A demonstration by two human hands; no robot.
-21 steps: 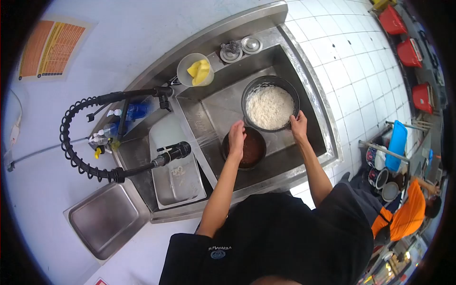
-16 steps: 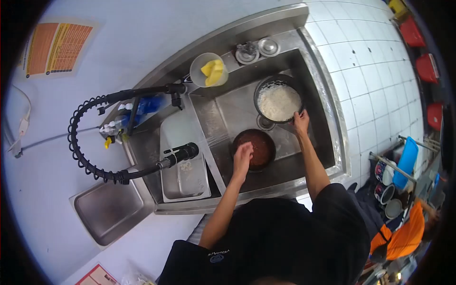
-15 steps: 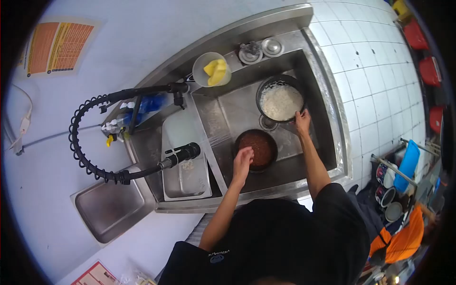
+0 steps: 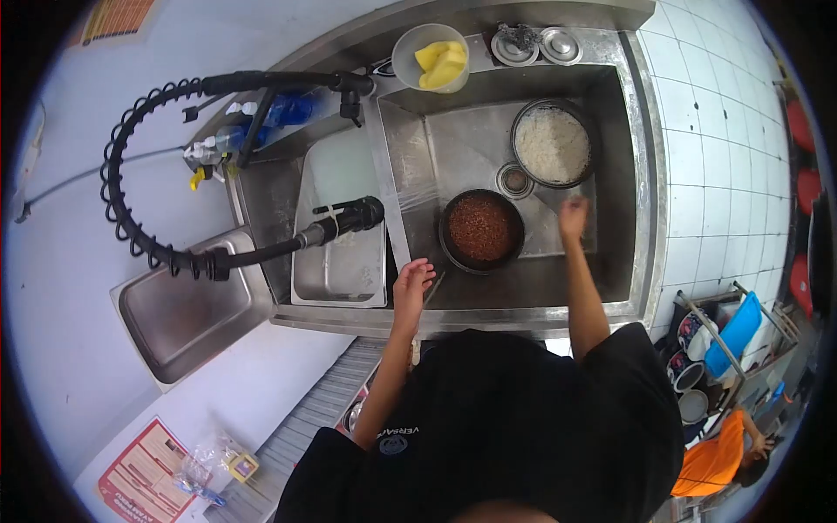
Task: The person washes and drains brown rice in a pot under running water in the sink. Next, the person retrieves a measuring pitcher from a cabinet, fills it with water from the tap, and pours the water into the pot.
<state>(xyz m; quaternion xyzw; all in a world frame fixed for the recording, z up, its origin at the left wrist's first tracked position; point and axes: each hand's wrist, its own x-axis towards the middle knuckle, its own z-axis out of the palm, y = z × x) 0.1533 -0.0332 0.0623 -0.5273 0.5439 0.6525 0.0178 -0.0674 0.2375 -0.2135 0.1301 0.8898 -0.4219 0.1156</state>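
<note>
Across the steel basin (image 4: 571, 277), bare floor is running between the walls and 2 round dark pots. The white-grain pot (image 4: 595, 150) is resting near the right wall; the coarse, red-grain pot (image 4: 475, 266) is sitting nearer the front. The left hand (image 4: 413, 281) is hovering by the front-left edge, released, fingers loosely bent. The right hand (image 4: 573, 216) is hanging beside the white-grain pot, too blurred to tell whether clenched. Behind, 2 round metal lids (image 4: 560, 45) are lying near 1 translucent tub (image 4: 403, 63).

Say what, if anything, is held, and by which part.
Nothing visible: the left hand is open, and the blurred right hand is apart from the round black pan of white grains.
</note>
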